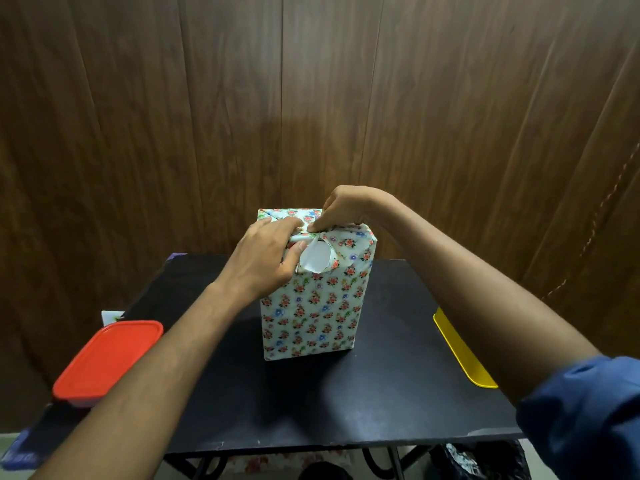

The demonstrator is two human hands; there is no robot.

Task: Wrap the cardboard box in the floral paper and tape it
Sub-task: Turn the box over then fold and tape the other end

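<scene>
The cardboard box stands upright in the middle of the black table point(381, 393), fully covered by the floral paper point(311, 313). At its top near edge a loose paper flap point(313, 259) curls outward and shows its white underside. My left hand point(266, 258) grips the paper at the top left, with the fingers on the flap. My right hand point(339, 209) comes down from above and pinches the folded paper at the middle of the top. No tape is visible.
A container with a red lid point(107, 362) sits at the table's left edge. A yellow tray point(460, 351) lies at the right edge. A dark wooden panel wall point(311, 98) stands close behind the table. A black bag point(478, 462) lies below on the floor.
</scene>
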